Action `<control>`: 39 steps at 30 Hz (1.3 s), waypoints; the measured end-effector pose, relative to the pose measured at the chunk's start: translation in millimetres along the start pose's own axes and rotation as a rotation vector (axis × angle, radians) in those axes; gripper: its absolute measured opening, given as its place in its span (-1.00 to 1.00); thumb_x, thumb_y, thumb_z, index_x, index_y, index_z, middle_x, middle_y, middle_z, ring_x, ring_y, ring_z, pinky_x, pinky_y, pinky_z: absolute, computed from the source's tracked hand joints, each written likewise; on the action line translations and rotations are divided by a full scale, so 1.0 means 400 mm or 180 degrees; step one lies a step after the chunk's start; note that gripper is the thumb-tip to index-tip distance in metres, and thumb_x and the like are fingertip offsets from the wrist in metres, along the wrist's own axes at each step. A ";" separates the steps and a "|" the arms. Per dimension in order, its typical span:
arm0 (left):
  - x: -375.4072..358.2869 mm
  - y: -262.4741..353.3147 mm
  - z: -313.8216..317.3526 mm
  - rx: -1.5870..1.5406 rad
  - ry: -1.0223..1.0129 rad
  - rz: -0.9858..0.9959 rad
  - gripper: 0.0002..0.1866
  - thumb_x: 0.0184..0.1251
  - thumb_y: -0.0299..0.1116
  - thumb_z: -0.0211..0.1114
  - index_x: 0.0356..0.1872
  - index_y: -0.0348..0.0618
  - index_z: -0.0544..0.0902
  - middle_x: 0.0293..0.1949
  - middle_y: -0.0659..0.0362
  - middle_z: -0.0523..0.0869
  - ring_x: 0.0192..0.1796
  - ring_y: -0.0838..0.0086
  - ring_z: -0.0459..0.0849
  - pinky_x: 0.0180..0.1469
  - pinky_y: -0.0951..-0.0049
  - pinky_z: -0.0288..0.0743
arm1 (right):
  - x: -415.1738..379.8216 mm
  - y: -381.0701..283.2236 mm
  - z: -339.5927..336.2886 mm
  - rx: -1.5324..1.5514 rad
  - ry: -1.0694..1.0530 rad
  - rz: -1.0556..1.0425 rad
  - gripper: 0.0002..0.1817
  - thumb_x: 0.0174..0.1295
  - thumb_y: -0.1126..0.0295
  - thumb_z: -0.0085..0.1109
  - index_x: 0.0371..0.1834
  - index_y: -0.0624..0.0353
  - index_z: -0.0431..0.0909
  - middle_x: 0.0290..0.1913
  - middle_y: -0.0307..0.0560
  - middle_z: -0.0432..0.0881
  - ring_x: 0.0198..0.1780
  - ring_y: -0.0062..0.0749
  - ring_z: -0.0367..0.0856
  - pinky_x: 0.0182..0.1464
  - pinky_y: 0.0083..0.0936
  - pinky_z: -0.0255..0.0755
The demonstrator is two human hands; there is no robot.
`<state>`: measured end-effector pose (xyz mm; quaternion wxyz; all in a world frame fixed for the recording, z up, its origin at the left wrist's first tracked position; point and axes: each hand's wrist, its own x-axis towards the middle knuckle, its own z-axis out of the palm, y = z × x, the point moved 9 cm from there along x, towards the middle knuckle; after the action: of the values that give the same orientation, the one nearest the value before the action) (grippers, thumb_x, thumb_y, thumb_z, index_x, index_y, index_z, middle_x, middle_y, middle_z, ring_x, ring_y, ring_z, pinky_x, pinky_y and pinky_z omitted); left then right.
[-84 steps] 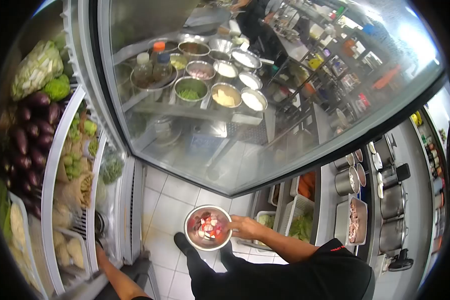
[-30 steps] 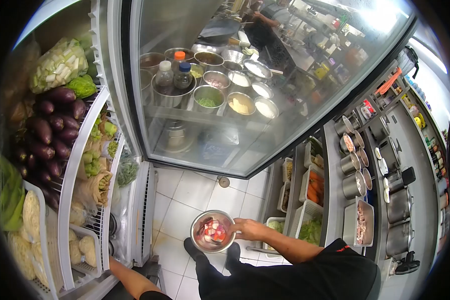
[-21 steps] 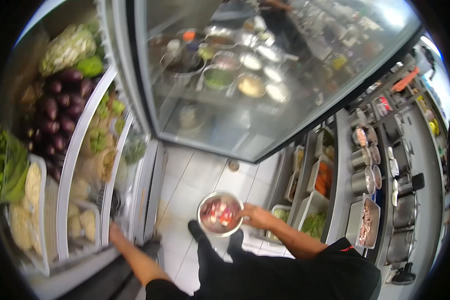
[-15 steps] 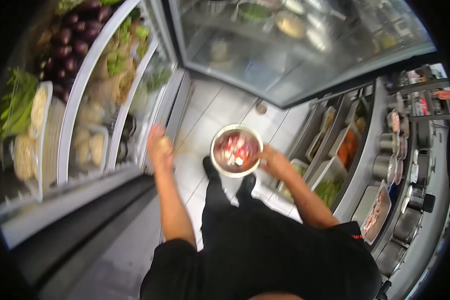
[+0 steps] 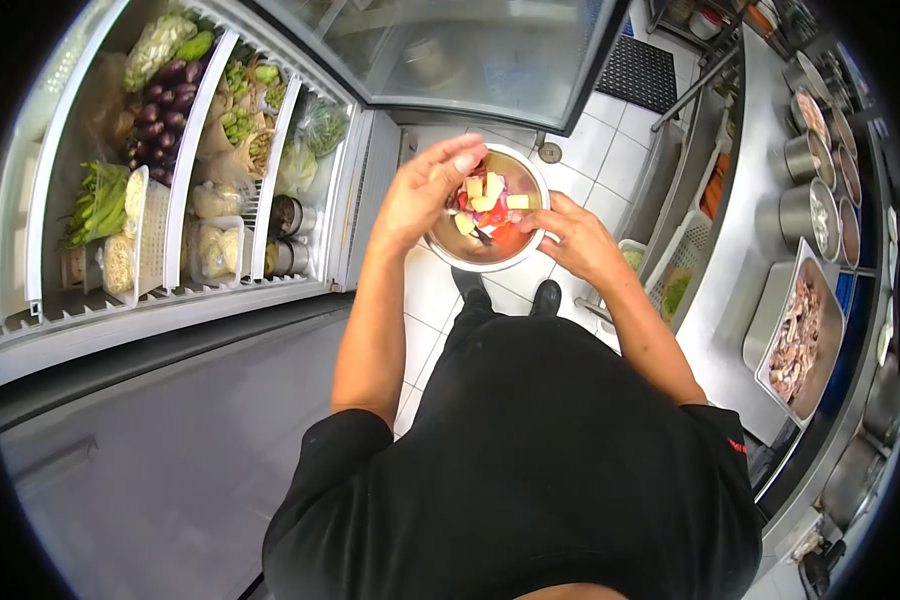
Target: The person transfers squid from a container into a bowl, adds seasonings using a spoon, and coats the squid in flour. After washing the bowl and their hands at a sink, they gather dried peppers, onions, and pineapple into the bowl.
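Note:
I stand in front of an open display fridge, looking down at my black shirt and shoes. My right hand grips the right rim of a steel bowl held at chest height. The bowl contains chopped pieces in red, pale yellow and purple. My left hand is over the bowl's left side, fingers spread and pointing into it, with nothing visible in its grasp.
The fridge shelves hold eggplants, long green beans, pale items in white baskets and bagged greens. Its glass door stands open ahead. At right is a steel counter with pots and a meat tray.
My view tipped downward. My left hand came out of the lower fridge shelf with something pale and moved over the bowl. The bowl rose, and pale yellow pieces now lie in it.

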<state>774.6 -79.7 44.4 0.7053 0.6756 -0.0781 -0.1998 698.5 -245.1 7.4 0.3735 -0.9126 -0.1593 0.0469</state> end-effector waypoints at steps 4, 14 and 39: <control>0.032 0.041 0.015 -0.0549 0.0542 -0.0038 -0.59 0.54 0.03 0.09 -0.15 -0.18 0.56 -0.41 0.15 0.63 -0.37 0.40 0.65 -0.27 0.42 0.56 | -0.093 0.009 -0.099 0.0205 0.0432 -0.0080 -0.58 -0.05 0.63 0.27 -0.10 -0.08 0.66 -0.09 -0.15 0.57 -0.03 -0.19 0.63 0.00 -0.28 0.57; 0.049 0.068 0.274 -0.1453 -0.0451 -0.0710 -0.66 0.46 -0.16 0.11 0.09 -0.13 0.43 -0.33 0.21 0.53 -0.49 0.50 0.50 -0.62 0.57 0.26 | -0.295 0.096 -0.261 0.0070 0.1268 0.0164 -0.60 -0.02 0.59 0.33 -0.10 -0.13 0.66 -0.09 -0.20 0.57 -0.10 -0.20 0.66 -0.05 -0.28 0.59; 0.848 0.503 0.715 0.7502 -0.0497 0.3201 -0.78 0.41 -0.33 0.04 -0.07 -0.16 0.57 -0.28 -0.07 0.77 -0.17 0.06 0.78 -0.14 -0.02 0.59 | -0.677 0.193 -0.257 0.0364 0.2576 0.1580 -0.64 0.00 0.52 0.38 -0.11 -0.10 0.66 0.05 -0.10 0.60 0.01 -0.11 0.64 0.02 -0.28 0.57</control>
<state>1009.4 -473.2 209.5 -0.3245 0.7714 -0.4930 0.2378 483.2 -453.7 18.1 0.4327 -0.8461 0.2246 -0.2158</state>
